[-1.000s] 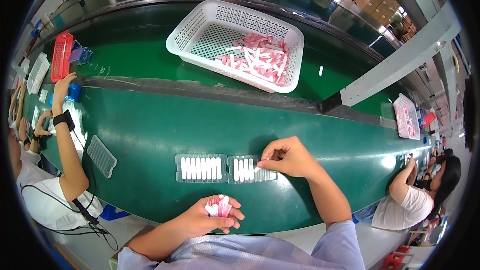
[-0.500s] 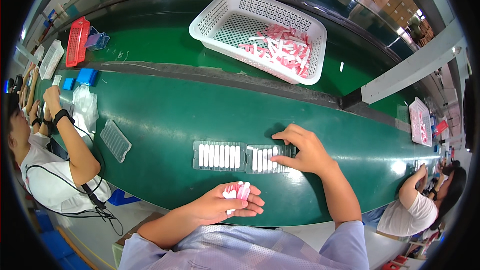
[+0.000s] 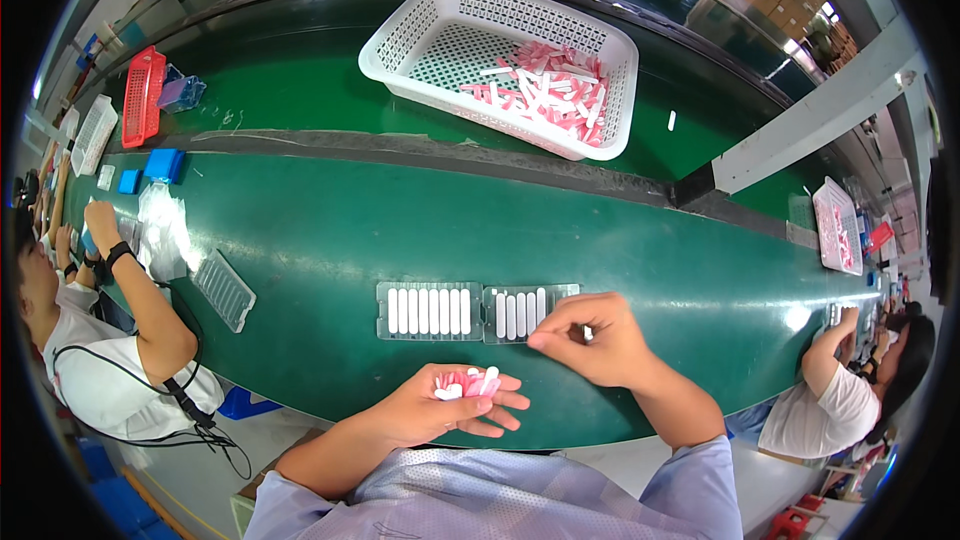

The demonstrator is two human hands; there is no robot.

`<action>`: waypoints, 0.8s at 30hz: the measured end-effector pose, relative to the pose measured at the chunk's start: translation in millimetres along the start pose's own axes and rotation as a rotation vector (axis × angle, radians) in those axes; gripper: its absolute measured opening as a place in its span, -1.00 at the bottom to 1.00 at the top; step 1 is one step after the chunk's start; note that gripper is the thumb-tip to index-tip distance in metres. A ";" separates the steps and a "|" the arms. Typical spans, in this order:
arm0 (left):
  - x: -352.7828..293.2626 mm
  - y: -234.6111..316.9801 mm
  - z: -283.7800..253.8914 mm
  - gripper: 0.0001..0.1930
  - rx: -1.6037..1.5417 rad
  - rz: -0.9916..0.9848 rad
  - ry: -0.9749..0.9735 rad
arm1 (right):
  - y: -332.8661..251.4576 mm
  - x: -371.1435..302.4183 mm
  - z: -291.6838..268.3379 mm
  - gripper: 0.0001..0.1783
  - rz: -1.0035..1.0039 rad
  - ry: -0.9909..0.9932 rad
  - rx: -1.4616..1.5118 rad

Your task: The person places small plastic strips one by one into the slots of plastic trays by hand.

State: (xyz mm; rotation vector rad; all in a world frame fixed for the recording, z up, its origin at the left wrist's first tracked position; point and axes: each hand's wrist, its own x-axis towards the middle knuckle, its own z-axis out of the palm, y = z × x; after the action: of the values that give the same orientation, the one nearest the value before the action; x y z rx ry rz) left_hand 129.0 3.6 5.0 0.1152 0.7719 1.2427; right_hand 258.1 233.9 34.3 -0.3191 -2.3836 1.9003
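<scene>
My left hand (image 3: 455, 404), palm up and fingers curled, cradles a bundle of short pink and white sticks (image 3: 468, 383) near the table's front edge. Before it lies a clear plastic case of two trays. White sticks (image 3: 430, 311) stand side by side in the left tray (image 3: 428, 337). The right tray (image 3: 562, 291) holds several more white sticks (image 3: 521, 314), and my right hand (image 3: 605, 340) covers its lower right part. Thumb and forefinger of that hand are pinched together; a small white end, seemingly of a stick, shows at the curled fingers. The rest is hidden.
A white basket (image 3: 400, 80) of pink and white pieces stands beyond the dark ledge (image 3: 420, 147). One loose white stick (image 3: 671, 121) lies right of it. An unfilled clear tray (image 3: 224, 290) lies at left. A metal post (image 3: 800, 125) rises at right. Co-workers sit at both sides.
My right hand has come down toward me from over the right tray, its spread fingers closing to a pinch. More of that tray's sticks now show. My left hand still holds its bundle.
</scene>
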 end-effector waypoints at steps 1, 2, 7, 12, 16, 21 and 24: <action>-0.7 0.5 -2.5 -0.55 0.000 0.001 0.000 | 0.1 0.9 -3.1 -0.95 -0.015 0.076 0.027; -1.4 0.7 -4.7 -0.55 0.006 0.006 0.009 | -4.0 -1.3 -1.8 -0.89 -0.007 0.068 0.070; 1.2 -2.5 -0.5 -0.54 0.091 0.038 -0.021 | -11.5 -2.4 27.1 -0.85 -0.047 -0.125 -0.196; -1.4 6.2 -3.8 -0.54 0.030 0.006 0.000 | 10.0 0.3 9.7 -0.93 0.138 0.033 0.164; -3.7 9.1 -6.0 -0.54 0.014 0.043 0.059 | -3.8 2.4 -13.7 -0.92 0.063 0.086 0.092; 2.3 5.5 3.3 -0.58 -0.015 0.038 0.059 | -20.1 2.1 1.0 -0.88 0.075 -0.235 -0.147; 8.9 -2.2 2.4 -0.68 0.182 0.056 0.016 | -13.3 2.3 2.4 -0.85 0.120 -0.165 -0.094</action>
State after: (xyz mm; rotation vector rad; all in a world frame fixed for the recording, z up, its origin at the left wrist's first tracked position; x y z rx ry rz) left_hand 133.2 11.5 1.6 0.2770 0.9006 1.2262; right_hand 253.9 229.3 46.4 -0.3298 -2.6221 1.9387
